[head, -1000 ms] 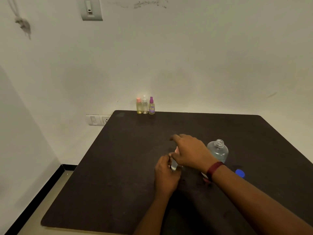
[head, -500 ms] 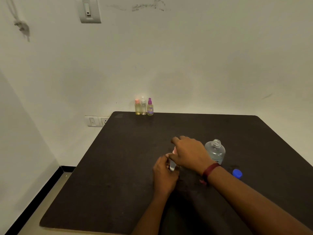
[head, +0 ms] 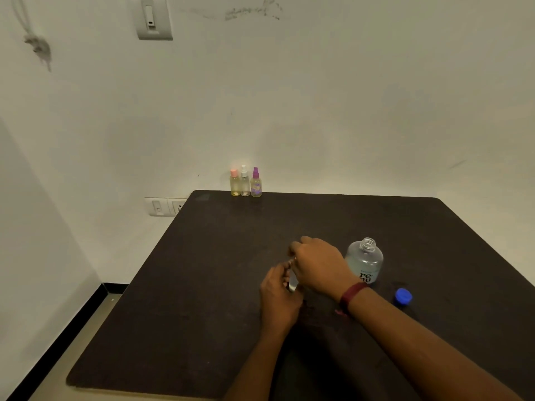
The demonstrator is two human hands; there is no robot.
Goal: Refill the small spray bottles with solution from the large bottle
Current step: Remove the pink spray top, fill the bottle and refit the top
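Small spray bottle [head: 293, 282] is mid-table [head: 202, 285], mostly hidden between both hands. Left hand [head: 279, 293] curls round its body. Right hand [head: 318, 263] is curled over the top and seems to pinch the sprayer head, though the head itself is hidden. Likely step: twisting the head, on or off I can't tell. To do it well, the left hand holds the body firm without squeezing, the right turns only the head, and the bottle stays vertical. Large bottle [head: 365, 260] stands open just beside the right wrist, so mind knocking it. Blue cap [head: 403, 296] lies near it. Three small bottles [head: 245, 183] stand at the far edge.
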